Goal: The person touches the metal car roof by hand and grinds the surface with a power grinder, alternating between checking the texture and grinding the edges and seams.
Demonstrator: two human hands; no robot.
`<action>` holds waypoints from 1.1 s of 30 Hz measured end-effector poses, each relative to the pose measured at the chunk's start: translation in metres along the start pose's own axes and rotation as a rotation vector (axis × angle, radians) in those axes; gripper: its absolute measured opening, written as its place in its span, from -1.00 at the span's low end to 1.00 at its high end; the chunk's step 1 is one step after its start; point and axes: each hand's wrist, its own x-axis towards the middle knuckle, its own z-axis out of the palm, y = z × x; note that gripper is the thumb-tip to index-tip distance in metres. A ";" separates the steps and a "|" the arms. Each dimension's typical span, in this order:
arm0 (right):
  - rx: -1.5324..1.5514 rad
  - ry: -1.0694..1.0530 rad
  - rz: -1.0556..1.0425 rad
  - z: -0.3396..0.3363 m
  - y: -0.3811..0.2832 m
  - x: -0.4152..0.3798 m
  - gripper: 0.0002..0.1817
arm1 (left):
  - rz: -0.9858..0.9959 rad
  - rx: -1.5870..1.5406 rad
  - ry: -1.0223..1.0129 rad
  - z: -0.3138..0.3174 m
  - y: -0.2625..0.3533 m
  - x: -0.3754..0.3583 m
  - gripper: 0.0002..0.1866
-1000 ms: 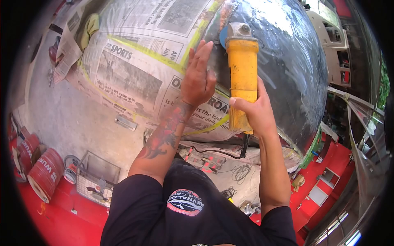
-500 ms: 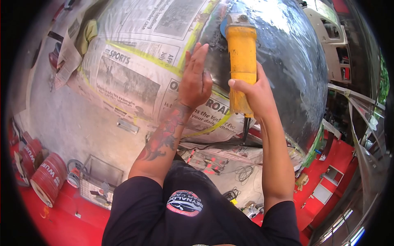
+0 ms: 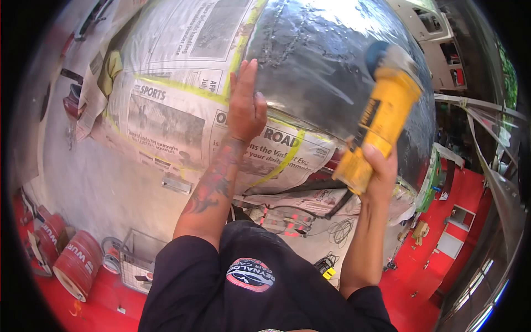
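My right hand [image 3: 381, 169] is wrapped round the rear of a yellow angle grinder [image 3: 381, 124]. The tool leans to the right, its metal head away from me and its blue disc [image 3: 377, 57] turned to the left. The disc looks held off the dark, scuffed car panel [image 3: 310, 72], though some blur hides the exact gap. My left hand [image 3: 247, 105], fingers stretched out, rests by the panel's edge. Under it runs yellow masking tape [image 3: 234, 69], which holds down newspaper sheets [image 3: 171, 119] covering the neighbouring bodywork.
A black cord trails from the grinder's rear. Red drums [image 3: 78, 265] and a wire basket [image 3: 145, 249] stand on the floor at lower left. Coiled cable [image 3: 338, 231] lies below the car. A red cabinet or panel [image 3: 431, 227] is at right, near hanging plastic strips [image 3: 492, 141].
The angle grinder has swung right, away from my left hand, and tilted so its disc shows more. My left hand stays by the taped edge, its fingers still stretched out.
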 end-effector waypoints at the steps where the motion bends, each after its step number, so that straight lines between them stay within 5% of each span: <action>1: 0.046 0.016 0.000 -0.016 -0.005 -0.012 -0.39 | 0.004 0.024 -0.004 0.000 0.000 0.000 -0.39; 15: 0.203 0.577 -0.309 -0.211 0.007 -0.232 -0.43 | 0.134 0.576 -0.254 0.014 0.004 0.002 -0.42; 33: 0.235 1.179 -0.312 -0.250 0.030 -0.399 -0.46 | -0.023 0.955 -0.742 0.082 0.012 0.092 -0.24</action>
